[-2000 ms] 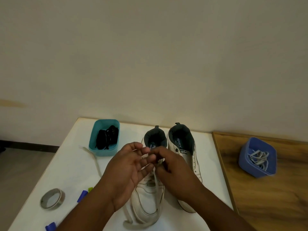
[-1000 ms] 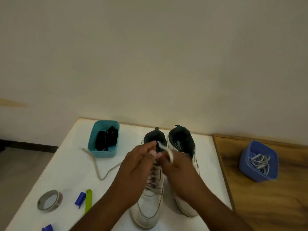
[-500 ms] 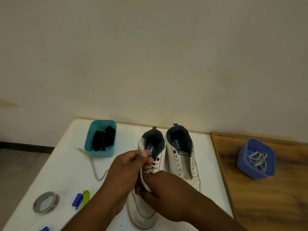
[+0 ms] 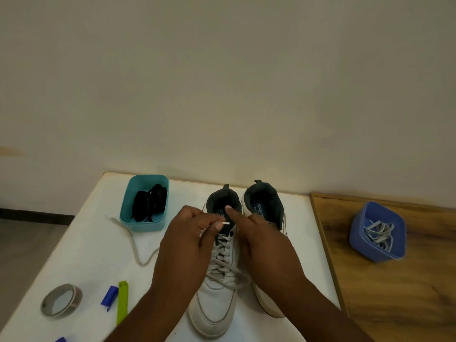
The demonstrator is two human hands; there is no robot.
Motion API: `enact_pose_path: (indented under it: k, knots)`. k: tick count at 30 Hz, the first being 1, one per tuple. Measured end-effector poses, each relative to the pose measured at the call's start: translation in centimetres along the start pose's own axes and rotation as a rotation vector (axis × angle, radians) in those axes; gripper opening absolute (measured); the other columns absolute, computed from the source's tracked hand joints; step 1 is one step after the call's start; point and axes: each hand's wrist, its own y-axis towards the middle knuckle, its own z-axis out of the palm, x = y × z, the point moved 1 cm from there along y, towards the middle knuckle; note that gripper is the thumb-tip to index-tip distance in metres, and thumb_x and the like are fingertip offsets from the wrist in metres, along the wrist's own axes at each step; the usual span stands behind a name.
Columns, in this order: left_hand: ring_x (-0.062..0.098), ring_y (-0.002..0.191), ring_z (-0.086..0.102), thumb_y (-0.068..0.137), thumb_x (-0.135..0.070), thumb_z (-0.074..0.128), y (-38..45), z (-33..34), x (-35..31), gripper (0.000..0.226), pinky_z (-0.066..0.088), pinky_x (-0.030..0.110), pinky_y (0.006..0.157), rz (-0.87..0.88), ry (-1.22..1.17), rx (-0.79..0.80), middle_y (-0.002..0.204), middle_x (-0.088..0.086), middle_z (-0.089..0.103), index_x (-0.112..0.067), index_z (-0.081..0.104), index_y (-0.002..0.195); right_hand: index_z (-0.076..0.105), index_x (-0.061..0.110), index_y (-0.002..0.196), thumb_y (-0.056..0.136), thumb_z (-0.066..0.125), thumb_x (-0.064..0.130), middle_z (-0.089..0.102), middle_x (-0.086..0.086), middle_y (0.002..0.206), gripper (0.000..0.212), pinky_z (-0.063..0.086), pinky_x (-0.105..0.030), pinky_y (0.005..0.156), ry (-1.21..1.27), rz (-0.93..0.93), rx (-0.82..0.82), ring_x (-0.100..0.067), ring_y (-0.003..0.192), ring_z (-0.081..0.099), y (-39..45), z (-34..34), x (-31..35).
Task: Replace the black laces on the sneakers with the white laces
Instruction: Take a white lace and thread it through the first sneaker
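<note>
You've only got the one view here, a wide-angle head cam looking forward and down from above your own arms. It sits close over the counter (image 4: 81, 243), which fills the bottom half, while bare wall (image 4: 222, 82) takes the top.

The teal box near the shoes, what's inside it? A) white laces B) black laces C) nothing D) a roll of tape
B: the teal box holds a dark tangle of black laces, while the white laces sit in the blue box on the wooden table, and the tape roll lies on the white table.
</note>
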Motion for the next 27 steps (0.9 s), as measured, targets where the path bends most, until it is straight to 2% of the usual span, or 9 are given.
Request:
enact_pose_path:
  k: [4, 6, 8, 11, 17, 22, 27]
  knots:
    - [0.014, 0.090, 0.061, 0.097, -0.046, 0.051, 0.4, 0.6, 0.6, 0.028, 0.053, 0.040, 0.076, 0.016, 0.118, -0.015, 0.096, -0.009, 0.069, -0.035, 0.075, 0.106, 0.056, 0.044, 0.131, 0.093, 0.050, 0.040, 0.059, 0.009, 0.107, 0.038, 0.055, -0.029, 0.080, -0.039, -0.004, -0.026, -0.014, 0.090, 0.062, 0.6, 0.2, 0.1]
    - [0.019, 0.092, 0.063, 0.095, -0.048, 0.051, 0.5, 0.9, 0.8, 0.027, 0.052, 0.045, 0.077, 0.021, 0.222, -0.019, 0.096, -0.009, 0.070, -0.038, 0.075, 0.099, 0.062, 0.040, 0.117, 0.091, 0.045, 0.039, 0.060, 0.010, 0.100, 0.032, 0.056, -0.032, 0.077, 0.050, 0.004, -0.061, -0.012, 0.085, 0.060, 0.6, 0.3, -0.2]
    - [0.022, 0.105, 0.058, 0.094, -0.044, 0.058, 0.3, 1.4, 0.8, 0.015, 0.047, 0.048, 0.085, -0.004, 0.283, -0.025, 0.107, -0.009, 0.066, -0.040, 0.073, 0.097, 0.063, 0.039, 0.109, 0.093, 0.043, 0.036, 0.060, 0.011, 0.096, 0.026, 0.056, -0.032, 0.076, 0.132, 0.008, -0.082, -0.008, 0.084, 0.058, 0.5, 0.5, -0.6]
    - [0.025, 0.124, 0.047, 0.090, -0.032, 0.070, 0.2, 1.9, 0.8, 0.011, 0.036, 0.051, 0.095, -0.018, 0.301, -0.035, 0.125, -0.006, 0.058, -0.041, 0.072, 0.096, 0.064, 0.039, 0.107, 0.095, 0.045, 0.034, 0.062, 0.012, 0.095, 0.022, 0.055, -0.031, 0.078, 0.190, 0.003, -0.104, -0.006, 0.086, 0.059, 0.4, 0.9, -1.3]
    - [0.032, 0.140, 0.035, 0.090, -0.034, 0.072, 0.2, 2.9, 0.7, 0.009, 0.024, 0.057, 0.109, -0.027, 0.377, 0.059, 0.134, -0.003, 0.054, -0.044, 0.073, 0.091, 0.070, 0.035, 0.107, 0.096, 0.046, 0.032, 0.068, 0.013, 0.098, 0.026, 0.054, -0.029, 0.083, 0.253, -0.012, -0.115, -0.005, 0.090, 0.062, 0.3, 1.3, -1.8]
    - [0.024, 0.145, 0.025, 0.094, -0.042, 0.063, 0.6, 2.9, 0.4, 0.010, 0.023, 0.051, 0.113, -0.159, 0.297, 0.110, 0.144, -0.011, 0.044, -0.047, 0.072, 0.097, 0.067, 0.035, 0.119, 0.098, 0.060, 0.024, 0.070, 0.015, 0.103, 0.025, 0.053, -0.023, 0.089, 0.322, 0.023, -0.151, -0.002, 0.095, 0.064, 0.2, 1.2, -2.0]
    - [0.020, 0.145, 0.022, 0.096, -0.047, 0.059, 0.6, 2.8, -0.1, 0.010, 0.024, 0.052, 0.115, -0.226, 0.259, 0.174, 0.147, -0.015, 0.037, -0.049, 0.069, 0.097, 0.059, 0.032, 0.111, 0.096, 0.065, 0.023, 0.066, 0.014, 0.084, 0.019, 0.055, -0.026, 0.079, 0.358, 0.082, -0.158, -0.002, 0.082, 0.063, -0.1, 1.1, -1.9]
